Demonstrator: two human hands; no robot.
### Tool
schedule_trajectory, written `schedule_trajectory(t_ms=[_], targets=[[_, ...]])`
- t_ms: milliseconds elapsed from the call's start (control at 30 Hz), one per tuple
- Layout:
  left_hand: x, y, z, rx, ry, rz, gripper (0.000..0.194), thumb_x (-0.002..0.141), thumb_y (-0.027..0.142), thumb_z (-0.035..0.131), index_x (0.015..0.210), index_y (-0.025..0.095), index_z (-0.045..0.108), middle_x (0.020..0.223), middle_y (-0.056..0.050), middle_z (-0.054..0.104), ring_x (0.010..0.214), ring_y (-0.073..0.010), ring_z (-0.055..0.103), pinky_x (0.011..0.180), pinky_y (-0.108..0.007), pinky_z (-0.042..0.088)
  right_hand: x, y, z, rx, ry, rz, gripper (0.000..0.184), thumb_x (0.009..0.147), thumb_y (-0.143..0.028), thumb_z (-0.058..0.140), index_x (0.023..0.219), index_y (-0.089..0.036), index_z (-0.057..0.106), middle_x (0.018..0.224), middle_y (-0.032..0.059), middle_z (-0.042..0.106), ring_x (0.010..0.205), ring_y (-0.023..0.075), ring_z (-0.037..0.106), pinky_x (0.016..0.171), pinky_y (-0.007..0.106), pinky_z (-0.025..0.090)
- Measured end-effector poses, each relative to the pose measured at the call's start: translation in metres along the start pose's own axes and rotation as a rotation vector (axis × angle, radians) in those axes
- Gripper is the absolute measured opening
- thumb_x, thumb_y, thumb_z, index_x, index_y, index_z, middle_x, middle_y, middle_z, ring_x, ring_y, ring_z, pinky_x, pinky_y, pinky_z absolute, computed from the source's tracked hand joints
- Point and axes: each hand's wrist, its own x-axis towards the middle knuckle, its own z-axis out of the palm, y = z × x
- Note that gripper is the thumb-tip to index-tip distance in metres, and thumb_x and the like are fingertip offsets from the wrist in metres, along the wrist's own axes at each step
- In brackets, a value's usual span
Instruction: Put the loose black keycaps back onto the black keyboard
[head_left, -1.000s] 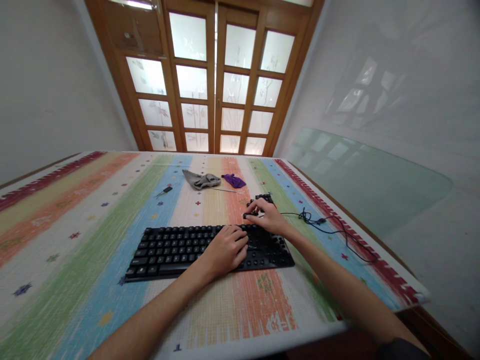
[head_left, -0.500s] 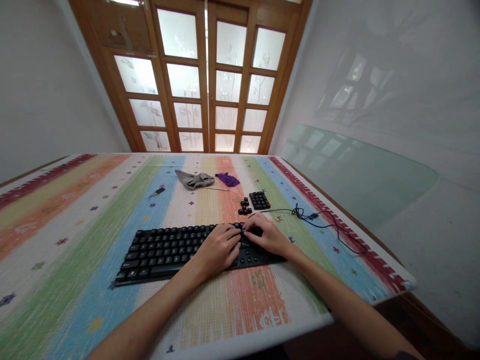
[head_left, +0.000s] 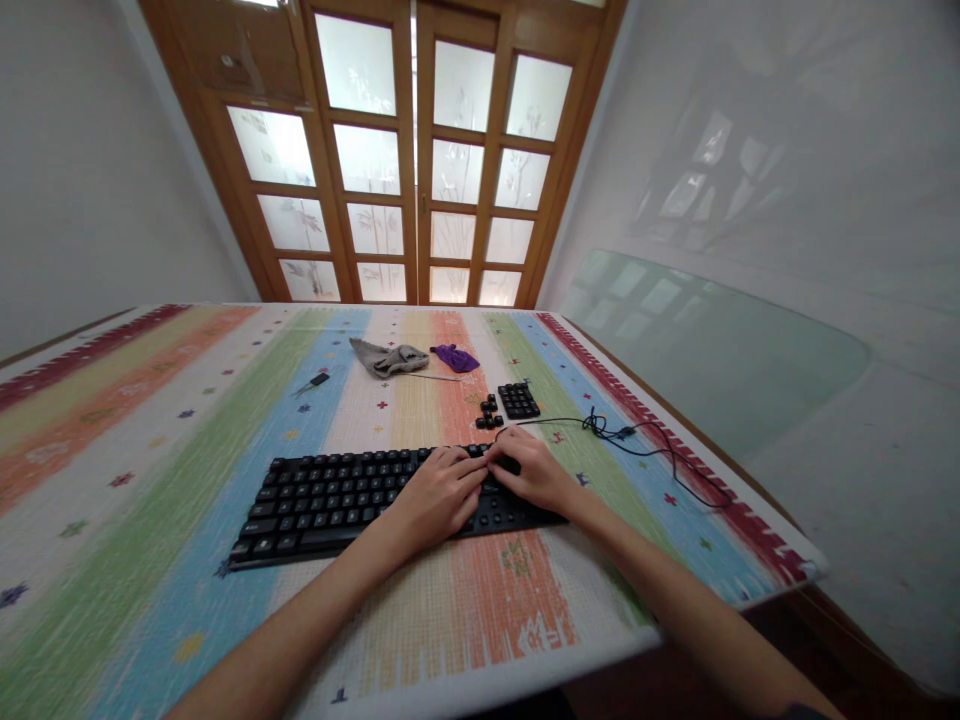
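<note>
A black computer keyboard point(head_left: 337, 495) lies on the striped tablecloth before me, its right-hand section showing bare spots where keycaps are off. Over that section, my left hand point(head_left: 450, 490) rests with fingers bent and pressed together, pointing right. My right hand point(head_left: 527, 465) comes in from the other side, thumb and fingers pinched against the left fingertips. Whatever lies between the fingertips is too small and covered to make out. Just behind the hands sit a block of loose keycaps point(head_left: 519, 401) and a smaller group of keycaps point(head_left: 489, 412).
A thin black cable point(head_left: 637, 432) trails tangled to the right. Farther back are a grey cloth point(head_left: 386, 358), a purple cloth point(head_left: 455, 358) and a thin rod point(head_left: 435, 377). A small black-ended tool point(head_left: 319, 380) lies at left. The table's edge point(head_left: 720, 455) runs along the right wall.
The fingertips of my two hands have come together over the keyboard, with the left fingers reaching slightly farther right. The keycaps and cloths stay where they were.
</note>
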Motion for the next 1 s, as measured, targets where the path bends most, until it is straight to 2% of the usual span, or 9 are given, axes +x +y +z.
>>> schedule_trajectory(t_ms=[233, 367, 433, 533, 667, 833, 1000], targets=[[0.002, 0.000, -0.001, 0.019, -0.049, 0.023, 0.027, 0.094, 0.012, 0.048, 0.117, 0.013, 0.062, 0.115, -0.010, 0.070, 0.104, -0.0250, 0.060, 0.095, -0.044, 0.049, -0.001, 0.004, 0.000, -0.061, -0.002, -0.047, 0.016, 0.088, -0.011, 0.062, 0.090, -0.022, 0.072, 0.081, 0.0049, 0.069, 0.085, 0.0218, 0.061, 0.076, 0.036, 0.050], [0.002, 0.000, 0.001, 0.013, -0.038, 0.025, 0.025, 0.094, 0.012, 0.047, 0.115, 0.013, 0.062, 0.113, -0.011, 0.070, 0.113, -0.0255, 0.060, 0.101, -0.043, 0.048, -0.001, 0.007, 0.000, -0.104, -0.004, -0.067, 0.018, 0.085, -0.010, 0.063, 0.088, -0.023, 0.075, 0.077, 0.0047, 0.066, 0.083, 0.0216, 0.062, 0.074, 0.035, 0.051], [0.002, 0.001, 0.002, 0.002, -0.020, 0.023, 0.026, 0.095, 0.013, 0.047, 0.117, 0.013, 0.060, 0.117, -0.011, 0.070, 0.119, -0.0257, 0.059, 0.103, -0.044, 0.047, 0.000, 0.007, -0.002, -0.072, -0.001, -0.044, 0.017, 0.085, -0.011, 0.064, 0.088, -0.023, 0.075, 0.080, 0.0049, 0.066, 0.085, 0.0207, 0.063, 0.076, 0.035, 0.052], [0.001, 0.001, 0.003, -0.031, 0.021, 0.004, 0.026, 0.096, 0.014, 0.046, 0.118, 0.014, 0.060, 0.117, -0.012, 0.070, 0.116, -0.0242, 0.062, 0.101, -0.043, 0.050, 0.005, 0.010, -0.007, -0.025, 0.032, 0.029, 0.013, 0.086, -0.015, 0.064, 0.086, -0.022, 0.075, 0.084, 0.0051, 0.067, 0.085, 0.0193, 0.063, 0.078, 0.034, 0.053], [-0.001, 0.000, 0.005, -0.045, 0.063, 0.025, 0.027, 0.096, 0.014, 0.046, 0.117, 0.013, 0.063, 0.119, -0.012, 0.070, 0.115, -0.0236, 0.063, 0.101, -0.042, 0.051, 0.018, 0.027, -0.015, -0.083, 0.076, 0.081, 0.010, 0.086, -0.016, 0.066, 0.088, -0.022, 0.074, 0.083, 0.0046, 0.071, 0.086, 0.0217, 0.061, 0.081, 0.036, 0.051], [-0.003, -0.003, 0.006, -0.037, 0.028, 0.035, 0.027, 0.095, 0.015, 0.049, 0.116, 0.013, 0.065, 0.123, -0.012, 0.070, 0.115, -0.0235, 0.064, 0.100, -0.043, 0.051, 0.044, 0.056, -0.013, -0.171, -0.002, 0.157, 0.011, 0.082, -0.013, 0.068, 0.082, -0.021, 0.075, 0.089, 0.0047, 0.076, 0.088, 0.0233, 0.060, 0.086, 0.038, 0.047], [-0.002, -0.003, 0.005, -0.047, -0.013, 0.015, 0.027, 0.094, 0.013, 0.048, 0.114, 0.016, 0.066, 0.121, -0.010, 0.071, 0.115, -0.0238, 0.064, 0.099, -0.044, 0.050, 0.067, 0.074, -0.006, -0.239, -0.071, 0.232, 0.014, 0.082, -0.012, 0.066, 0.084, -0.020, 0.078, 0.088, 0.0052, 0.077, 0.088, 0.0229, 0.061, 0.086, 0.035, 0.046]])
